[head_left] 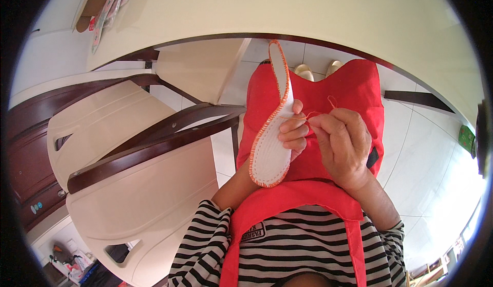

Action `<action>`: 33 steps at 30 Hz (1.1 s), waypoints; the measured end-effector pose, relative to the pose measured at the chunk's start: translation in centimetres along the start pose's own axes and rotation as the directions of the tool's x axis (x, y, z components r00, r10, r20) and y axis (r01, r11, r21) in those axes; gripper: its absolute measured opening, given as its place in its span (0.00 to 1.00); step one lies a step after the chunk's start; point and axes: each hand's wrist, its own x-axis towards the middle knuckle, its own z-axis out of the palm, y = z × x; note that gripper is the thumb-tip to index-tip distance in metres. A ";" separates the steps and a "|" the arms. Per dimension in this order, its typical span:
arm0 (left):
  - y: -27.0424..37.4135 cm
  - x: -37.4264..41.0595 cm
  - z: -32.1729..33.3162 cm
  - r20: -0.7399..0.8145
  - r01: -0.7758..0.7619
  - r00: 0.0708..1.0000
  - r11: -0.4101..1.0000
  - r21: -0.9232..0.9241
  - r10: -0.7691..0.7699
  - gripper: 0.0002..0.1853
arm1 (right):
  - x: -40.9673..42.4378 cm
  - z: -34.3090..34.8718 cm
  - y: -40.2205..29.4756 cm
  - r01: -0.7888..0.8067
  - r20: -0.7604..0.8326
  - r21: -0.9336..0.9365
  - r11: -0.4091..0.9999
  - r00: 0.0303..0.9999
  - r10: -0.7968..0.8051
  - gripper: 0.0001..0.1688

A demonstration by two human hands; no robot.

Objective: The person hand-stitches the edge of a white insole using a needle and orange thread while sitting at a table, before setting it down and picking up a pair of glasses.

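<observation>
A white fabric insole (271, 152) with orange overcast stitching along its edge stands upright above my lap. My left hand (294, 131) grips it from its right side, fingers wrapped onto the near face. The upper part of the insole bends, its tip close to the table edge. My right hand (342, 144) pinches an orange thread (298, 118) between thumb and fingertips, just right of the left fingers. That thread runs to the insole, and a loop of it curls above the right hand. Whether a needle is in the pinch I cannot tell.
A pale table (292, 9) with a dark edge curves ahead. At its far left lie patterned insoles (106, 15) beside a cardboard box (98, 1). Beige chairs (146, 202) with dark wooden frames stand left. A red apron (316, 98) covers my lap.
</observation>
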 end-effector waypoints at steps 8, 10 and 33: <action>0.0 -0.1 -0.2 0.000 0.001 1.000 1.000 0.012 -0.001 0.11 | 0.0 0.0 0.0 0.002 0.025 -0.019 1.000 1.000 -0.001 0.12; 0.0 -0.1 -0.3 0.004 0.002 1.000 1.000 0.008 -0.002 0.11 | 0.0 0.0 0.0 0.003 0.019 -0.022 1.000 1.000 -0.003 0.12; -1.7 0.5 1.5 -0.272 0.163 0.694 0.223 0.961 0.666 0.14 | -4.8 2.1 6.7 -0.737 0.547 0.613 0.286 0.657 0.519 0.04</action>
